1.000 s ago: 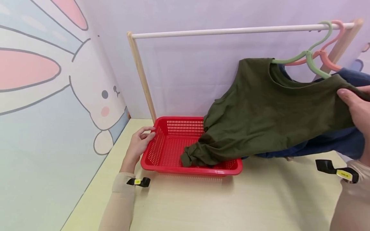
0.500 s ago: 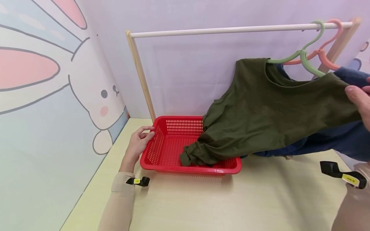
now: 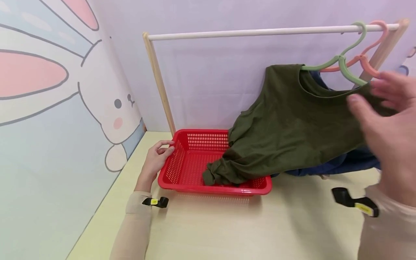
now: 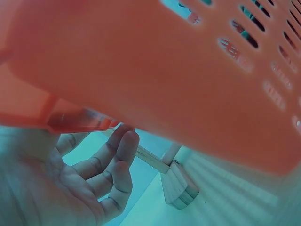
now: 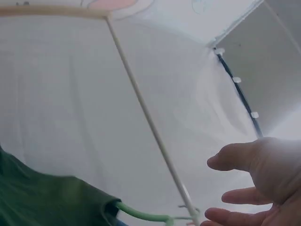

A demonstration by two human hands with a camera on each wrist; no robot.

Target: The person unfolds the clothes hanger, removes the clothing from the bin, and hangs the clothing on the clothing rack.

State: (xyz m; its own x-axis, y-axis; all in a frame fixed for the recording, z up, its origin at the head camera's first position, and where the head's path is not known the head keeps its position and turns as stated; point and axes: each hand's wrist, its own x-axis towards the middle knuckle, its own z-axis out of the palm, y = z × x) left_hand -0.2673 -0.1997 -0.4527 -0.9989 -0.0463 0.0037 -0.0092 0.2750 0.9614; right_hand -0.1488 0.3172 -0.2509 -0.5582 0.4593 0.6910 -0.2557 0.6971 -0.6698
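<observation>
A dark green shirt [image 3: 292, 119] hangs on a light green hanger [image 3: 347, 68], its lower end bunched inside a red plastic basket [image 3: 221, 189]. My left hand [image 3: 155, 160] grips the basket's left rim between thumb and fingers; in the left wrist view those fingers [image 4: 124, 146] curl beneath the red edge. My right hand [image 3: 394, 133], blurred, is in front of the shirt's right shoulder with thumb and fingers spread. In the right wrist view, nothing lies between that hand's thumb and fingers. Behind the shirt, a pink hanger [image 3: 367, 65] carries a dark blue garment [image 3: 344, 164].
Both hangers hook over the right end of a white rail [image 3: 253, 32] on wooden posts [image 3: 159, 83]. The basket stands on a pale wooden table [image 3: 221, 231]. A wall with a painted rabbit [image 3: 107, 94] rises along the left edge.
My right hand has let go of the shirt's right shoulder, moved off to the right, then come back leftward in front of it. The left hand stays at the basket rim.
</observation>
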